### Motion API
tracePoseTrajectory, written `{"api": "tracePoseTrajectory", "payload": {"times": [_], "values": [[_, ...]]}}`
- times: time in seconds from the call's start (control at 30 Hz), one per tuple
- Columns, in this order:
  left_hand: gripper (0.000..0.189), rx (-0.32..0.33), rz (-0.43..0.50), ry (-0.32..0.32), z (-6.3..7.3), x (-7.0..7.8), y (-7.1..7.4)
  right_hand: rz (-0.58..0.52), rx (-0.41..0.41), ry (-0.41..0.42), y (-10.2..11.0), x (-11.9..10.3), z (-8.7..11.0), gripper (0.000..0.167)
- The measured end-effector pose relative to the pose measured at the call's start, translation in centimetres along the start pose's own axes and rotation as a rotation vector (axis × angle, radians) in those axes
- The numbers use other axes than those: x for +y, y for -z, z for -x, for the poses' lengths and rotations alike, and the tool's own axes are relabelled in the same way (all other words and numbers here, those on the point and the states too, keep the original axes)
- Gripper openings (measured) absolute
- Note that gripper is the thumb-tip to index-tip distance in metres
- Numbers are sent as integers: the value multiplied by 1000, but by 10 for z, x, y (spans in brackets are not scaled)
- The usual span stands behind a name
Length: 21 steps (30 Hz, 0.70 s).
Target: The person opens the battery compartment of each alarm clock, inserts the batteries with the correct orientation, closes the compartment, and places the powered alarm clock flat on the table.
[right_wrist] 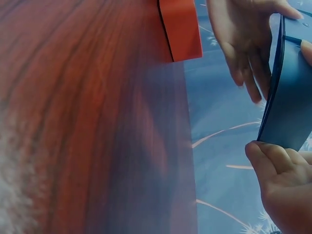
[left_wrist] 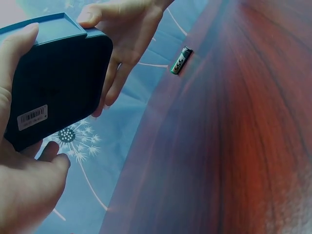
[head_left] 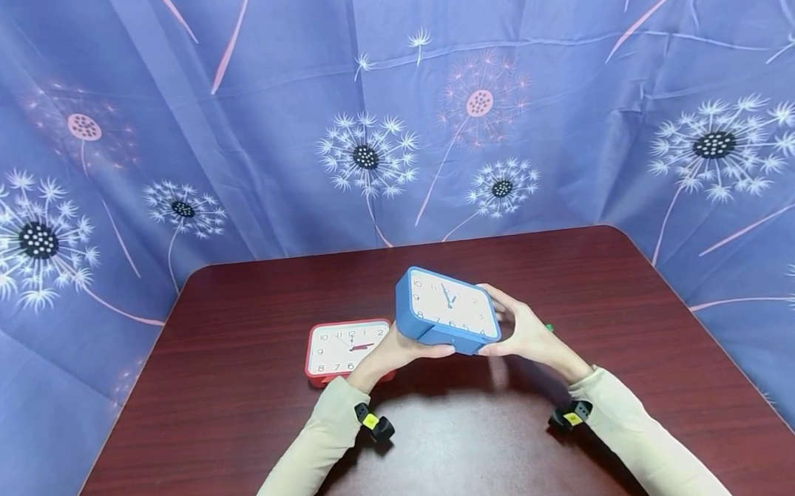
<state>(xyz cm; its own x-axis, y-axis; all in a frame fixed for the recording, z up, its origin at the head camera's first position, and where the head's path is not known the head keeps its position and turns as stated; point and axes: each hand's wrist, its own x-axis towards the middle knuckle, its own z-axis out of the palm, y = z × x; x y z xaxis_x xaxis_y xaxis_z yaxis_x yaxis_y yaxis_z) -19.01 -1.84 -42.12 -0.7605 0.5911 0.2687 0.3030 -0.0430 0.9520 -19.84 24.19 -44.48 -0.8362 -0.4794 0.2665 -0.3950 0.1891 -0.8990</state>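
Holding blue rectangular clock [head_left: 450, 308]: tilted above the table [head_left: 241, 329]
My left hand [head_left: 398, 351]: gripping one end
My right hand [head_left: 526, 335]: pinching the other
Clock step, I judge: handling aloft; next calls for steady grips

White-faced blue clock [head_left: 450, 307], tilted, held aloft between left hand [head_left: 400, 352] and right hand [head_left: 529, 335]

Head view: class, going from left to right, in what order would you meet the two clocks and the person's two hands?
Red clock → left hand → blue clock → right hand
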Motion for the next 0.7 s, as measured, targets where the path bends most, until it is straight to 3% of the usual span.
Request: {"api": "tracePoseTrajectory", "payload": {"times": [0.2, 0.37, 0.43, 0.6, 0.7], "values": [[83, -18, 6, -32, 0, 2, 1, -12, -38, 7, -1, 0, -2, 93], [96, 29, 7, -42, -4, -22, 1, -19, -54, -21, -3, -1, -2, 92], [98, 56, 10, -56, -4, -24, 1, -8, -63, -32, -4, 0, -2, 92], [87, 94, -38, -92, -1, 0, -2, -5, -108, -51, -5, 3, -2, 93], [91, 121, -74, -119, -2, 0, -1, -15, -130, -55, -5, 4, -1, 96]]}}
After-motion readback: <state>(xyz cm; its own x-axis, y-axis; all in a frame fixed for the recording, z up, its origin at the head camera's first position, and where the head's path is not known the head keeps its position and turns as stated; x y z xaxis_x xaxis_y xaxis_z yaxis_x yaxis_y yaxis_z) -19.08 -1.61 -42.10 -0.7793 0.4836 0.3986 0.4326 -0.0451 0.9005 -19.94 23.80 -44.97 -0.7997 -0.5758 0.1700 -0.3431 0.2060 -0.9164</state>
